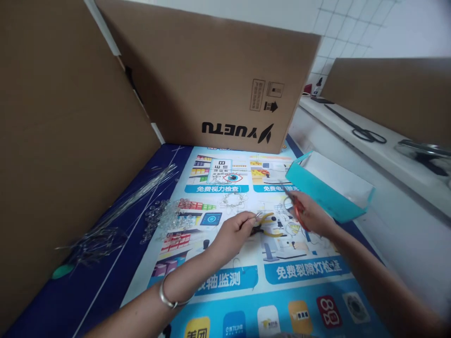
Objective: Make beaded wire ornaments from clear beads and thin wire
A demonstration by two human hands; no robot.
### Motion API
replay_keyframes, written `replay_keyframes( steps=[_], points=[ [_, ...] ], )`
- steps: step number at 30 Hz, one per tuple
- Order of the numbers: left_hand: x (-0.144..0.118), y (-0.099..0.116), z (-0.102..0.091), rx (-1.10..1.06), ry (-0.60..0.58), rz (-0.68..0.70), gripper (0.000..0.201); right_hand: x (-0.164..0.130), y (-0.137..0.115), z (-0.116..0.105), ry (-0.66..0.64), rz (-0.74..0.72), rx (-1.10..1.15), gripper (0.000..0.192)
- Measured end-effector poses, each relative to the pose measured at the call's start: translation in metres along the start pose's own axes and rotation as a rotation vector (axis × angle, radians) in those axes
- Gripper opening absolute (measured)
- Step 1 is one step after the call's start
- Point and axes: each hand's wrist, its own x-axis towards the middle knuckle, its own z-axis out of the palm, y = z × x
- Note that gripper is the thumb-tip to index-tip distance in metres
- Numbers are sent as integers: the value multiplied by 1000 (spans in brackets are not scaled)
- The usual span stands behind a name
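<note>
My left hand [237, 230] is closed in a pinch over the mat, with a thin wire [259, 214] showing at its fingertips. Directly beside those fingers lie pliers [274, 234] with yellow handles, their jaws partly hidden by the hand. My right hand [313, 216] is wrapped round the red handles of a pair of scissors [299, 212], whose blades point away to the upper left. Beyond the left hand rests a ring of clear beads [232, 200]. Loose clear beads [169, 217] form a pile to its left.
A bundle of thin wires [141, 193] lies at the left on the printed mat [225, 300]. Cardboard panels [197, 80] stand at the left and back. A turquoise box [327, 190] sits at the right, below a white ledge holding black scissors [368, 135].
</note>
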Motion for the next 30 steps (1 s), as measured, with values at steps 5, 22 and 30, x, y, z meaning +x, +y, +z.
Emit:
replay_keyframes(
  steps=[5, 22, 30],
  points=[
    [51, 17, 44, 71, -69, 126, 27, -52, -10, -10, -93, 52, 289, 39],
    [86, 17, 84, 141, -218, 262, 31, -59, 11, -14, -78, 182, 474, 38],
    [90, 18, 88, 112, -274, 254, 32, -59, 7, -18, -78, 201, 519, 40]
  ],
)
